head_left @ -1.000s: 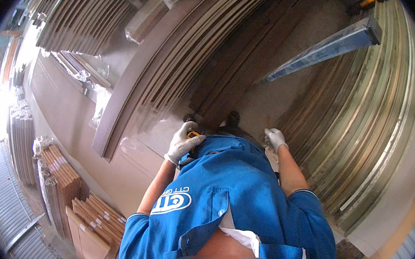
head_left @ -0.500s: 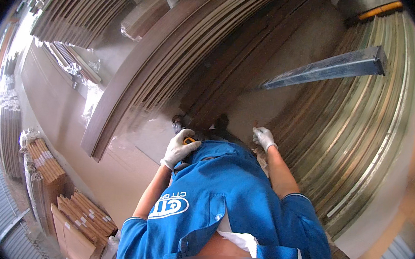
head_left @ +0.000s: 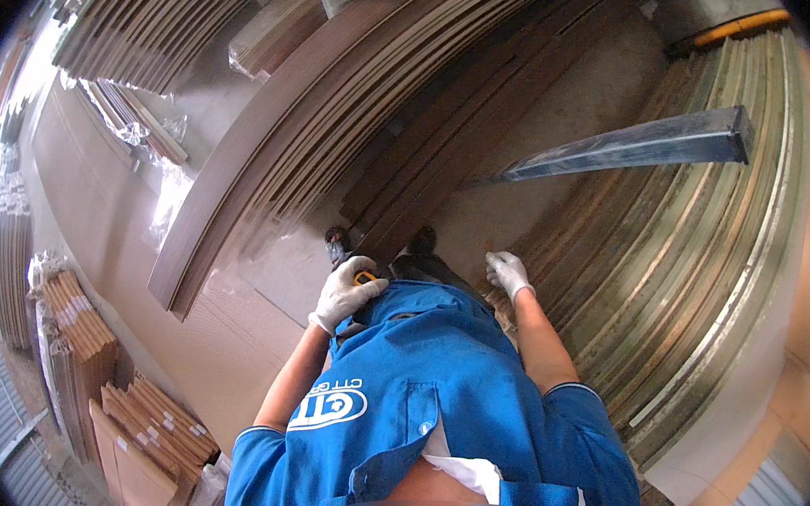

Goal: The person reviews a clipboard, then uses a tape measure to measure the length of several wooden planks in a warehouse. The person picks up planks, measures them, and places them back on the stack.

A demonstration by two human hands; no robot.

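Observation:
My left hand, in a white glove, is closed round a small yellow-and-black tape measure in front of my waist. Only part of its case shows between the fingers. My right hand, gloved in white too, has its fingers pinched together beside the right stack. Something thin may poke up from the fingertips, too small to name. Just beyond my shoes lie dark brown boards on the floor. To their left rises a stack of long brown boards.
A grey metal post slants in front of a stack of greenish-brown panels on the right. Cardboard-wrapped packs stand at the lower left. Plastic-wrapped boards lie at the far left, and a yellow bar crosses the far right.
My right hand has shifted slightly left. The view has moved a little, so the stacks and the post sit at slightly different places. My left hand still grips the tape measure.

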